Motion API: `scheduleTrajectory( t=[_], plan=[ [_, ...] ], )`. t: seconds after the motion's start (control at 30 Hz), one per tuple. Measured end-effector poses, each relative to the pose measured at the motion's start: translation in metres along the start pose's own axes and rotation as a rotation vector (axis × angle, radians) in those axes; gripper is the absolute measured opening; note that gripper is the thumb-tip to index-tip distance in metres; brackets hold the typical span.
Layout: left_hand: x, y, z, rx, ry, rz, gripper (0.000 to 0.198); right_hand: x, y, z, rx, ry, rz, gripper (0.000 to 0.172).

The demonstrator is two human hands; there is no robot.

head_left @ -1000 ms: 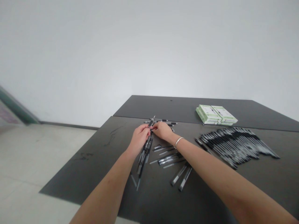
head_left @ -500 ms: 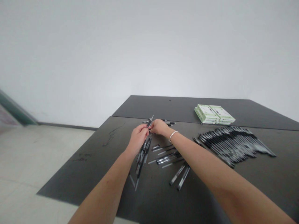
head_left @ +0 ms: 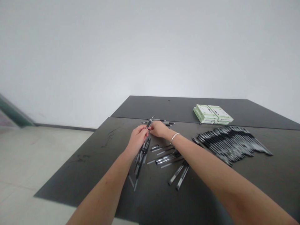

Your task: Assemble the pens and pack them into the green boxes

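Observation:
My left hand [head_left: 137,140] is closed around a slim black pen [head_left: 149,122], its pointed tip aimed up and away from me. Beside it, my right hand [head_left: 159,128], a silver bangle on the wrist, has thumb and fingers pinched together close to the pen. What lies inside that pinch is hidden. Below the left hand is a loose pile of pens and pen parts [head_left: 142,156]. Several clear barrels and thin refills [head_left: 165,159] are spread under my right forearm. A few more pens [head_left: 169,123] lie just beyond the right hand.
A broad row of black pens [head_left: 231,140] lies side by side on the right of the dark table [head_left: 98,159]. Behind it sit green-and-white boxes [head_left: 212,114], stacked. A seam crosses the table behind my hands, and a pale wall [head_left: 150,56] stands past its far edge.
The view has shifted slightly, so the table contents appear a little further left. Both hands stay close together at the pen, the right fingers only slightly repositioned.

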State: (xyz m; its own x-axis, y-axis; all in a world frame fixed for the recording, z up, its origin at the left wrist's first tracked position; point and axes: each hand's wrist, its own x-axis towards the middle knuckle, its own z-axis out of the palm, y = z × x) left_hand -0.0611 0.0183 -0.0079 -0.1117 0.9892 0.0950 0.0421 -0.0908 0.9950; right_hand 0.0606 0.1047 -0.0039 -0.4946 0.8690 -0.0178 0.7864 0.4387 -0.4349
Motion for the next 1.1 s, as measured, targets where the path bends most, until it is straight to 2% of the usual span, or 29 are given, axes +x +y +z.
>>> scheduleTrajectory(
  t=[0.1,0.3,0.57,0.67,0.77,0.93,1.1],
  plan=[
    [0.0,-0.001,0.0,-0.018,-0.03,0.007,0.015,-0.009,0.006,-0.009,0.161,0.087,-0.032,0.012],
    [-0.002,-0.002,0.003,-0.036,-0.096,-0.025,0.027,-0.057,0.03,-0.025,0.508,0.21,-0.02,0.018],
    [-0.015,0.002,0.01,0.028,-0.416,-0.046,0.04,-0.131,0.052,-0.025,1.098,0.335,-0.001,0.029],
    [-0.019,0.0,0.013,0.087,-0.543,-0.043,0.042,-0.146,0.057,-0.023,1.129,0.399,-0.017,0.027],
    [-0.023,-0.001,0.015,0.157,-0.622,-0.023,0.043,-0.155,0.058,-0.025,1.085,0.447,-0.037,0.024],
    [-0.027,0.003,0.017,0.224,-0.676,0.01,0.041,-0.163,0.052,-0.032,0.982,0.463,-0.081,0.021],
    [-0.028,0.006,0.018,0.213,-0.715,0.018,0.038,-0.164,0.048,-0.03,0.91,0.478,-0.107,0.018]
  ],
)
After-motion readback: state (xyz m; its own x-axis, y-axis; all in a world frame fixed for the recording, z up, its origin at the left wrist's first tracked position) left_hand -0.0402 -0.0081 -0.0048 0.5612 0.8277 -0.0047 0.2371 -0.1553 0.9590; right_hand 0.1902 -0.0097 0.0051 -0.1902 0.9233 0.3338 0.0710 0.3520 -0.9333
